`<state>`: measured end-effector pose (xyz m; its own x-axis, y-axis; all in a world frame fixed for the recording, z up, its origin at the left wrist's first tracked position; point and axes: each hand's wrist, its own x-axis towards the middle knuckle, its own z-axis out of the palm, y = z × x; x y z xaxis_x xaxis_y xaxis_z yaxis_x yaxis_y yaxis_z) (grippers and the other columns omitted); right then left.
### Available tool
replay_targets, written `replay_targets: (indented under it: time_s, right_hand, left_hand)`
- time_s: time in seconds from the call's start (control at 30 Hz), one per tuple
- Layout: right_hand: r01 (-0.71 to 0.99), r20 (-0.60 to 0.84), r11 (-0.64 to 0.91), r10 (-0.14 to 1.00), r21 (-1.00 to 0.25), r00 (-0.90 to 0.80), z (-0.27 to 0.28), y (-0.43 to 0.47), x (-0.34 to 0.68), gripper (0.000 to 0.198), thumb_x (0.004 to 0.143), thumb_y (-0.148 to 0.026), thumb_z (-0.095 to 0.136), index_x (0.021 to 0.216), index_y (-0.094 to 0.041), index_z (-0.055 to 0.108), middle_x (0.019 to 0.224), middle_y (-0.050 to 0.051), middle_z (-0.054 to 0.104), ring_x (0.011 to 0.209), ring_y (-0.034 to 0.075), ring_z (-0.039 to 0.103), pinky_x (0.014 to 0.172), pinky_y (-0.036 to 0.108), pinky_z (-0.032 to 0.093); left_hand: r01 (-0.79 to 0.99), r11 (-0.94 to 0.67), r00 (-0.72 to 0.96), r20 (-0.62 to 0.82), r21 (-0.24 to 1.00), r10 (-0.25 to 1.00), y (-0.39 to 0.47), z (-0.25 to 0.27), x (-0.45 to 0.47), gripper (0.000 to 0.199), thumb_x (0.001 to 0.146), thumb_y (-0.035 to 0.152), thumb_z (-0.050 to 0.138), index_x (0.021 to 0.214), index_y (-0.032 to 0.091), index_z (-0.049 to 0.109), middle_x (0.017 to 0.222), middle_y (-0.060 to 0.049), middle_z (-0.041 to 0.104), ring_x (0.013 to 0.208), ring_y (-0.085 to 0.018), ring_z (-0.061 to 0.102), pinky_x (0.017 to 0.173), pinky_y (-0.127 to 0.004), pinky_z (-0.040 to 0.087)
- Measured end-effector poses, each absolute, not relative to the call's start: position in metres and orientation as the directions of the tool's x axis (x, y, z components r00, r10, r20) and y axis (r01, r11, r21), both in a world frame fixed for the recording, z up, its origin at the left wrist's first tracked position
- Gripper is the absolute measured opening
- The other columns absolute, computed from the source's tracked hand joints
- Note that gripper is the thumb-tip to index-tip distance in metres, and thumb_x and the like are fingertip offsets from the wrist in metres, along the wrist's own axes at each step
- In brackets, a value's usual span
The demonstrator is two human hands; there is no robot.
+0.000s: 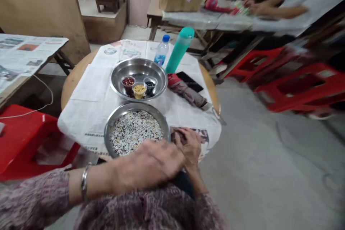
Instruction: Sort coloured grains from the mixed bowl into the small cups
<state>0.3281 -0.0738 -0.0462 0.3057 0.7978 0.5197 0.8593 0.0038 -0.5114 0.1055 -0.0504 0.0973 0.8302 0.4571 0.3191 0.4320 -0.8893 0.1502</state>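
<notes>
Close to the near table edge stands a steel bowl of mixed grains and beans, white with black, yellow and reddish bits. My left hand, a bangle on its wrist, reaches across in front of it, slightly blurred. Its fingers are curled near my right wrist, and what they hold, if anything, is hidden. My right hand rests on the newspaper right of the bowl, fingers spread over a dark brownish patch I cannot make out. Behind, a larger steel basin holds cups of red beans, yellow grains and black beans.
On the paper-covered round table stand a water bottle and a teal bottle, beside a dark phone and a folded umbrella. Red stools flank it. Another person's hands are at the back table.
</notes>
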Motion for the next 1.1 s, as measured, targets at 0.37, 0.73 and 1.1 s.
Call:
replay_targets:
  time_s: [0.37,0.73,1.1]
  right_hand:
    - [0.808,0.506,0.003,0.781,-0.59,0.367,-0.039,-0.075,0.329,0.025,0.087,-0.039,0.058,0.092,-0.02,0.072,0.097,0.009,0.074,0.097,0.025,0.067,0.095,0.047,0.05]
    - [0.573,0.169,0.672,0.705,-0.468,-0.689,0.051,-0.076,0.242,0.018,0.092,-0.022,0.057,0.102,-0.027,0.07,0.101,0.004,0.069,0.093,0.019,0.061,0.077,0.034,0.052]
    - [0.802,0.212,0.575,0.814,-0.162,-0.541,0.022,0.005,0.219,0.024,0.095,-0.018,0.048,0.106,-0.019,0.07,0.11,0.011,0.069,0.104,0.026,0.054,0.086,0.04,0.048]
  left_hand:
    - [0.539,-0.351,0.112,0.347,0.766,0.931,0.036,0.007,-0.018,0.023,0.089,0.021,0.059,0.112,0.021,0.063,0.106,-0.005,0.063,0.086,-0.014,0.061,0.069,-0.025,0.054]
    - [0.466,-0.408,0.207,0.352,0.785,0.913,0.033,0.006,-0.014,0.017,0.088,0.012,0.055,0.093,0.019,0.07,0.08,-0.001,0.062,0.071,-0.012,0.054,0.069,-0.027,0.047]
    - [0.387,-0.415,0.194,0.367,0.824,0.91,0.035,-0.001,-0.013,0.017,0.087,0.012,0.056,0.092,0.018,0.071,0.083,-0.002,0.065,0.069,-0.012,0.053,0.067,-0.025,0.044]
